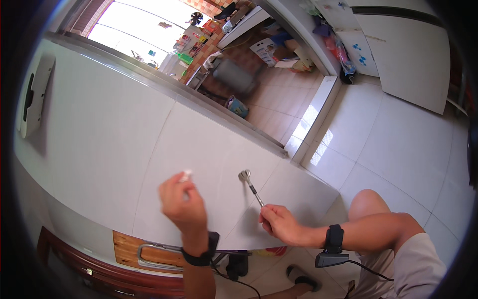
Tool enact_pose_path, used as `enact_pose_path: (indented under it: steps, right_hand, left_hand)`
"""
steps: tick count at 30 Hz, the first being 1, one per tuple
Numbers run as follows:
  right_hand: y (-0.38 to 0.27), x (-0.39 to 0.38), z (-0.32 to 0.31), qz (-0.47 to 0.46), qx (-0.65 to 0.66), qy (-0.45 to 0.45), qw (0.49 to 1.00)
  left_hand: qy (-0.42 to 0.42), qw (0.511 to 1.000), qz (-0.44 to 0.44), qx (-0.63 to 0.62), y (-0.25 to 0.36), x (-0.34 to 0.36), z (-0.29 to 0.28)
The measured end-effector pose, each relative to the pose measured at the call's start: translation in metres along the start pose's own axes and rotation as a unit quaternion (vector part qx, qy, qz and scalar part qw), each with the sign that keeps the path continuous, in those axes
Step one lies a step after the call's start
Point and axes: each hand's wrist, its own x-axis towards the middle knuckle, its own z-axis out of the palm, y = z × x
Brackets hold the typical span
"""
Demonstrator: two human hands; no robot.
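My right hand (280, 223) grips the lower end of a slim metal tool (250, 186) with a round head. The head touches the white tiled wall (124, 144). My left hand (182, 201) is raised beside it, about a hand's width to the left. Its fingers pinch a small white piece (185, 175) against the wall. Both wrists wear black bands, and the right one carries a small black box (328, 258) with a cable.
A white box (34, 94) is mounted on the wall at the far left. Below my hands are a wooden panel with a metal handle (149, 252) and dark red wood trim. A doorway (259, 79) opens to a cluttered tiled room. My bare knee (368, 204) is at the right.
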Motion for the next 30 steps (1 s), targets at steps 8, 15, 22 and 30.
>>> enact_pose_path:
  steps: [8, 15, 22, 30]
  right_hand:
    - [-0.069, 0.026, -0.002, -0.085, 0.0, 0.002, 0.996]
    - [-0.027, 0.013, -0.004, -0.062, 0.076, 0.066, 0.993]
    - [0.01, 0.007, -0.008, -0.014, -0.005, -0.014, 1.0]
    - [-0.076, 0.038, -0.01, -0.117, -0.09, -0.042, 0.988]
  left_hand:
    - [0.015, 1.0, -0.003, -0.002, -0.001, -0.005, 0.008]
    - [-0.108, 0.987, -0.041, -0.115, 0.027, -0.147, 0.017]
    - [-0.108, 0.968, -0.176, -0.142, 0.043, -0.259, -0.012]
    - [-0.017, 0.939, -0.321, -0.123, 0.042, -0.3, -0.038]
